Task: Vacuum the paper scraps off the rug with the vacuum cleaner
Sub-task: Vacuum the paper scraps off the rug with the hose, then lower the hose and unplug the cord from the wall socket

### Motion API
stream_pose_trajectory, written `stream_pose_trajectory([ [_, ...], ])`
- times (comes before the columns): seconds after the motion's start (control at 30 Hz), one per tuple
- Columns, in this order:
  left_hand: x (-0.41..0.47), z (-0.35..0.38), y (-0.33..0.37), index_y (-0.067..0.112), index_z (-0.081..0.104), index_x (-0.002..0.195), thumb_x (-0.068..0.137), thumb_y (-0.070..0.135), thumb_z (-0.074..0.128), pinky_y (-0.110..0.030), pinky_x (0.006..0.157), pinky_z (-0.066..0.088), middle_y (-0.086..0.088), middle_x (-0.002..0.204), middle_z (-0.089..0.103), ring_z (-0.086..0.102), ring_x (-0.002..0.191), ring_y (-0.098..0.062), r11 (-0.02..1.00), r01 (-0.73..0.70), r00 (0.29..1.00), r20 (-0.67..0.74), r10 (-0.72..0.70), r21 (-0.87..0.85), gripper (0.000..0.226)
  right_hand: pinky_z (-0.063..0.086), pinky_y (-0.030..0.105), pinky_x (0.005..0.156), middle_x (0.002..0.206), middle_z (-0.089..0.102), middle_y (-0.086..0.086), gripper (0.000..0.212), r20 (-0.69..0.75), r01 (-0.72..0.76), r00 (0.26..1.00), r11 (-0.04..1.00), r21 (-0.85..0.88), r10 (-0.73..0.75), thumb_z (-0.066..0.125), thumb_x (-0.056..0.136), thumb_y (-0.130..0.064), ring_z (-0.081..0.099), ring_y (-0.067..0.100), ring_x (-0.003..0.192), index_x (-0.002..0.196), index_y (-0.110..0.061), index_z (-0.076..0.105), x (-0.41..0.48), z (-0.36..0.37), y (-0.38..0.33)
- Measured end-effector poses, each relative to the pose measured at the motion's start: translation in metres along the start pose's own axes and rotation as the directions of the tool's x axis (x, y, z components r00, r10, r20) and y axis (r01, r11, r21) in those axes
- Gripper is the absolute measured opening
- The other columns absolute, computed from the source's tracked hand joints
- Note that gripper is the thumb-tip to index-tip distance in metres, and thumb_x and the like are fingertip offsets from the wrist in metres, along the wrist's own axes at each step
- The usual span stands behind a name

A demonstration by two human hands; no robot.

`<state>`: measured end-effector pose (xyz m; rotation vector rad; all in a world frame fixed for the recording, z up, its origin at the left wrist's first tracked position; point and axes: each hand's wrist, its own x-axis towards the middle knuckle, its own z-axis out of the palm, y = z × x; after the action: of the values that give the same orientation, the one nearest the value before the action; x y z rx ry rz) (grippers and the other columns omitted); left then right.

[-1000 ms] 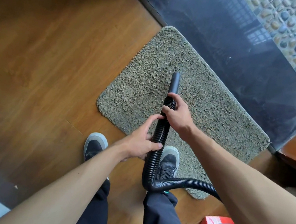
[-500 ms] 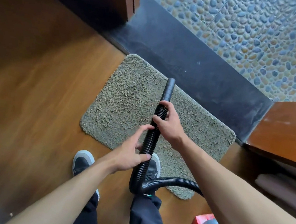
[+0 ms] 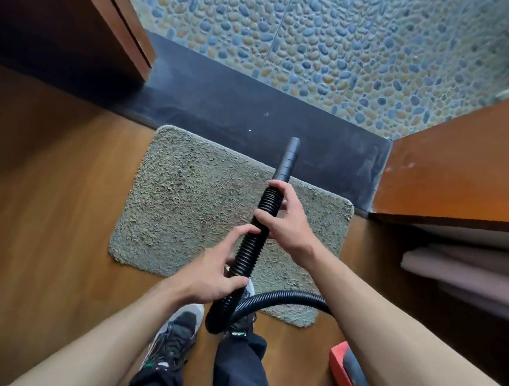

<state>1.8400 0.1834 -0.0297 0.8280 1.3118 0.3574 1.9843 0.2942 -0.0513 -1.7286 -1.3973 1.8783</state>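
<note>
Your right hand (image 3: 288,223) grips the ribbed vacuum hose (image 3: 253,241) just behind the nozzle (image 3: 287,160), and your left hand (image 3: 213,271) holds it lower down. Its long axis runs from your feet across the rug (image 3: 187,203), with the tip past the rug's far edge. I can't make out any scraps; you'd likely tip the nozzle down.

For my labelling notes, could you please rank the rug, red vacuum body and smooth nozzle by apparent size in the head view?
1. rug
2. red vacuum body, partly out of frame and nearer the camera, so unsure
3. smooth nozzle
</note>
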Motion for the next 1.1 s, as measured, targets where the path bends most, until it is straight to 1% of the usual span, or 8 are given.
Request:
stream_pose_trajectory([
  [0.17,-0.006,0.018,0.006,0.063,0.024,0.136,0.080,0.011,0.064,-0.055,0.082,0.057,-0.014,0.089,0.068,0.062,0.069,-0.022,0.985,-0.063,0.994,0.099,0.048,0.158,0.086,0.057,0.035,0.066,0.097,0.053,0.004,0.054,-0.103,-0.003,0.995,0.995,0.098,0.014,0.069,0.082,-0.002,0.055,0.015,0.082,0.125,-0.026,0.047,-0.034,-0.019,0.021],
  [0.27,-0.019,0.029,0.005,0.064,0.023,0.137,0.080,0.012,0.064,-0.052,0.079,0.056,-0.013,0.087,0.068,0.059,0.064,-0.021,0.949,-0.135,0.986,0.137,0.099,0.286,0.087,0.059,0.044,0.073,0.104,0.056,0.008,0.052,-0.161,0.008,0.987,0.987,0.160,0.018,0.071,0.081,-0.004,0.059,0.020,0.091,0.120,-0.030,0.048,-0.060,-0.023,0.036],
  [0.4,-0.037,0.041,0.007,0.064,0.020,0.140,0.080,0.018,0.065,-0.049,0.080,0.054,-0.010,0.084,0.068,0.063,0.074,-0.031,0.888,-0.217,0.969,0.197,0.146,0.406,0.088,0.058,0.054,0.079,0.109,0.058,0.011,0.052,-0.237,0.029,0.971,0.970,0.242,0.030,0.073,0.077,-0.014,0.061,0.032,0.098,0.117,-0.035,0.048,-0.095,-0.027,0.046],
  [0.5,-0.043,0.055,0.011,0.063,0.020,0.141,0.080,0.019,0.067,-0.047,0.081,0.054,-0.005,0.086,0.067,0.065,0.074,-0.028,0.839,-0.282,0.948,0.272,0.168,0.466,0.089,0.057,0.050,0.079,0.105,0.058,0.009,0.050,-0.329,0.074,0.944,0.964,0.256,0.015,0.071,0.076,-0.015,0.059,0.024,0.092,0.116,-0.035,0.048,-0.124,-0.033,0.054],
  [0.67,-0.050,0.095,0.027,0.062,0.020,0.142,0.082,0.019,0.069,-0.035,0.081,0.055,0.002,0.092,0.070,0.066,0.075,-0.016,0.731,-0.407,0.882,0.443,0.160,0.547,0.088,0.051,0.025,0.071,0.088,0.055,0.000,0.049,-0.556,0.145,0.831,0.949,0.280,0.037,0.068,0.080,-0.002,0.054,0.005,0.072,0.117,-0.023,0.043,-0.176,-0.046,0.083],
  [0.83,-0.048,0.152,0.029,0.058,0.019,0.144,0.082,0.020,0.067,-0.030,0.083,0.052,-0.002,0.099,0.070,0.066,0.085,-0.019,0.630,-0.517,0.791,0.605,0.093,0.579,0.088,0.047,0.017,0.064,0.086,0.052,0.003,0.049,-0.723,0.178,0.680,0.928,0.326,0.124,0.069,0.079,0.000,0.051,0.001,0.065,0.115,-0.020,0.043,-0.229,-0.062,0.124],
  [1.0,-0.054,0.213,0.022,0.043,0.027,0.151,0.085,0.009,0.070,0.002,0.073,0.035,0.012,0.091,0.059,0.058,0.081,0.016,0.620,-0.577,0.694,0.719,0.029,0.532,0.086,0.048,0.024,0.067,0.084,0.053,0.002,0.048,-0.778,0.175,0.592,0.909,0.378,0.210,0.065,0.079,0.002,0.051,0.005,0.068,0.117,-0.018,0.043,-0.286,-0.076,0.169],
  [1.1,-0.060,0.252,0.012,0.052,0.024,0.149,0.085,0.010,0.069,-0.014,0.074,0.047,0.016,0.092,0.060,0.061,0.075,0.004,0.601,-0.603,0.650,0.759,-0.009,0.524,0.089,0.047,0.024,0.068,0.081,0.051,-0.005,0.047,-0.817,0.165,0.506,0.898,0.407,0.278,0.065,0.077,0.003,0.050,0.000,0.065,0.115,-0.018,0.046,-0.319,-0.081,0.202],
])
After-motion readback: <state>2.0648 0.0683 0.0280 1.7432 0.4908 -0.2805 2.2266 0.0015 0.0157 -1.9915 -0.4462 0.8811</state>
